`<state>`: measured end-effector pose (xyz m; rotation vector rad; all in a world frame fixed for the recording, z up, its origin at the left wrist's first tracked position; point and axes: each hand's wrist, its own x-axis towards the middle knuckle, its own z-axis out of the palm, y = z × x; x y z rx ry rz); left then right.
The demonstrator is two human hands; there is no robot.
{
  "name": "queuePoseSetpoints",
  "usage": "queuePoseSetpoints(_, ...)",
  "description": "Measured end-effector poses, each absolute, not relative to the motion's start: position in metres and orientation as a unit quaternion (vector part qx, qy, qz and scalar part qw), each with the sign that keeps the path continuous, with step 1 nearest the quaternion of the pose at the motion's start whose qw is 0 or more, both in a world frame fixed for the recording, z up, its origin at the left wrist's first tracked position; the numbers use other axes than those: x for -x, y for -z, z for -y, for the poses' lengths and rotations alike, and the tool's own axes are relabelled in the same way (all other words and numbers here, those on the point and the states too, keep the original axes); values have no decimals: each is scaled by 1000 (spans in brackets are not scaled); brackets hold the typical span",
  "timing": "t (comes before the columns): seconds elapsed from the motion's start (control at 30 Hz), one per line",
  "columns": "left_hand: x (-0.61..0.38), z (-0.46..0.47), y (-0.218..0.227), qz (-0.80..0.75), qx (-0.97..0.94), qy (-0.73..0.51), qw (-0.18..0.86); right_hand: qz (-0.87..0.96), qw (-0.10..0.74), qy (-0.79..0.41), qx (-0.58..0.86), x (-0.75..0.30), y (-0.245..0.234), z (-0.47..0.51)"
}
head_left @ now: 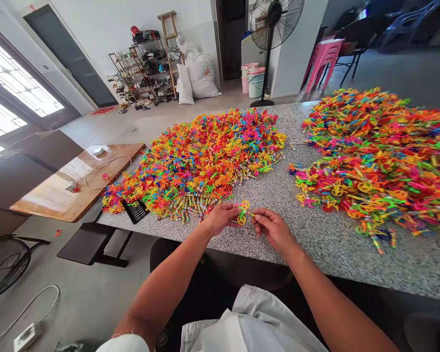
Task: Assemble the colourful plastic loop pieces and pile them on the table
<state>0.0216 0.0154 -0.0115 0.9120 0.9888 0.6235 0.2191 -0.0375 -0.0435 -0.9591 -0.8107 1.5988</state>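
Note:
My left hand (223,218) pinches a small yellow and green plastic toy piece with round, wheel-like loops (243,213). Close beside it, my right hand (273,227) has thumb and fingers closed on a short, thin patterned tube (253,214), whose tip points at the plastic piece. Whether the two touch is too small to tell. Behind my hands lies a big heap of bright plastic pieces (205,151), with several loose patterned tubes (190,208) along its front edge. A second heap of coloured pieces with tubes (385,161) spreads to the right.
The speckled stone table (315,244) carries both heaps. A black slotted tray (135,211) sits at its left front edge. Left of it stands a wooden board (80,181) with a cable. A standing fan (275,29), buckets (255,80) and white sacks (201,73) are beyond.

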Motion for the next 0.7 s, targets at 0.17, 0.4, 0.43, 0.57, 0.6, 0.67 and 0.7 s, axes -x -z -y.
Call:
queuePoseSetpoints(0.17,-29,-12,9,-495,-487,-294,657,354,529,-645,423,-219,44,41)
queuePoseSetpoints(0.4,-46,2,21,-580,-634,-320,398,462,522,-509,505,-211,54,53)
queuePoseSetpoints(0.43,-48,3,24,-584,-641,-318,383,471,517,-490,521,-211,57,54)
queuePoseSetpoints(0.57,-44,-15,30,-578,-675,-285,359,441,503,-438,600,-237,63,46)
queuePoseSetpoints(0.6,-39,-24,29,-586,-683,-285,330,400,531,-423,616,-249,63,40)
queuePoseSetpoints(0.67,-23,-44,26,-621,-699,-278,218,282,633,-386,609,-276,62,25)
queuePoseSetpoints(0.7,-15,-54,25,-636,-707,-264,161,224,685,-373,584,-288,60,17)
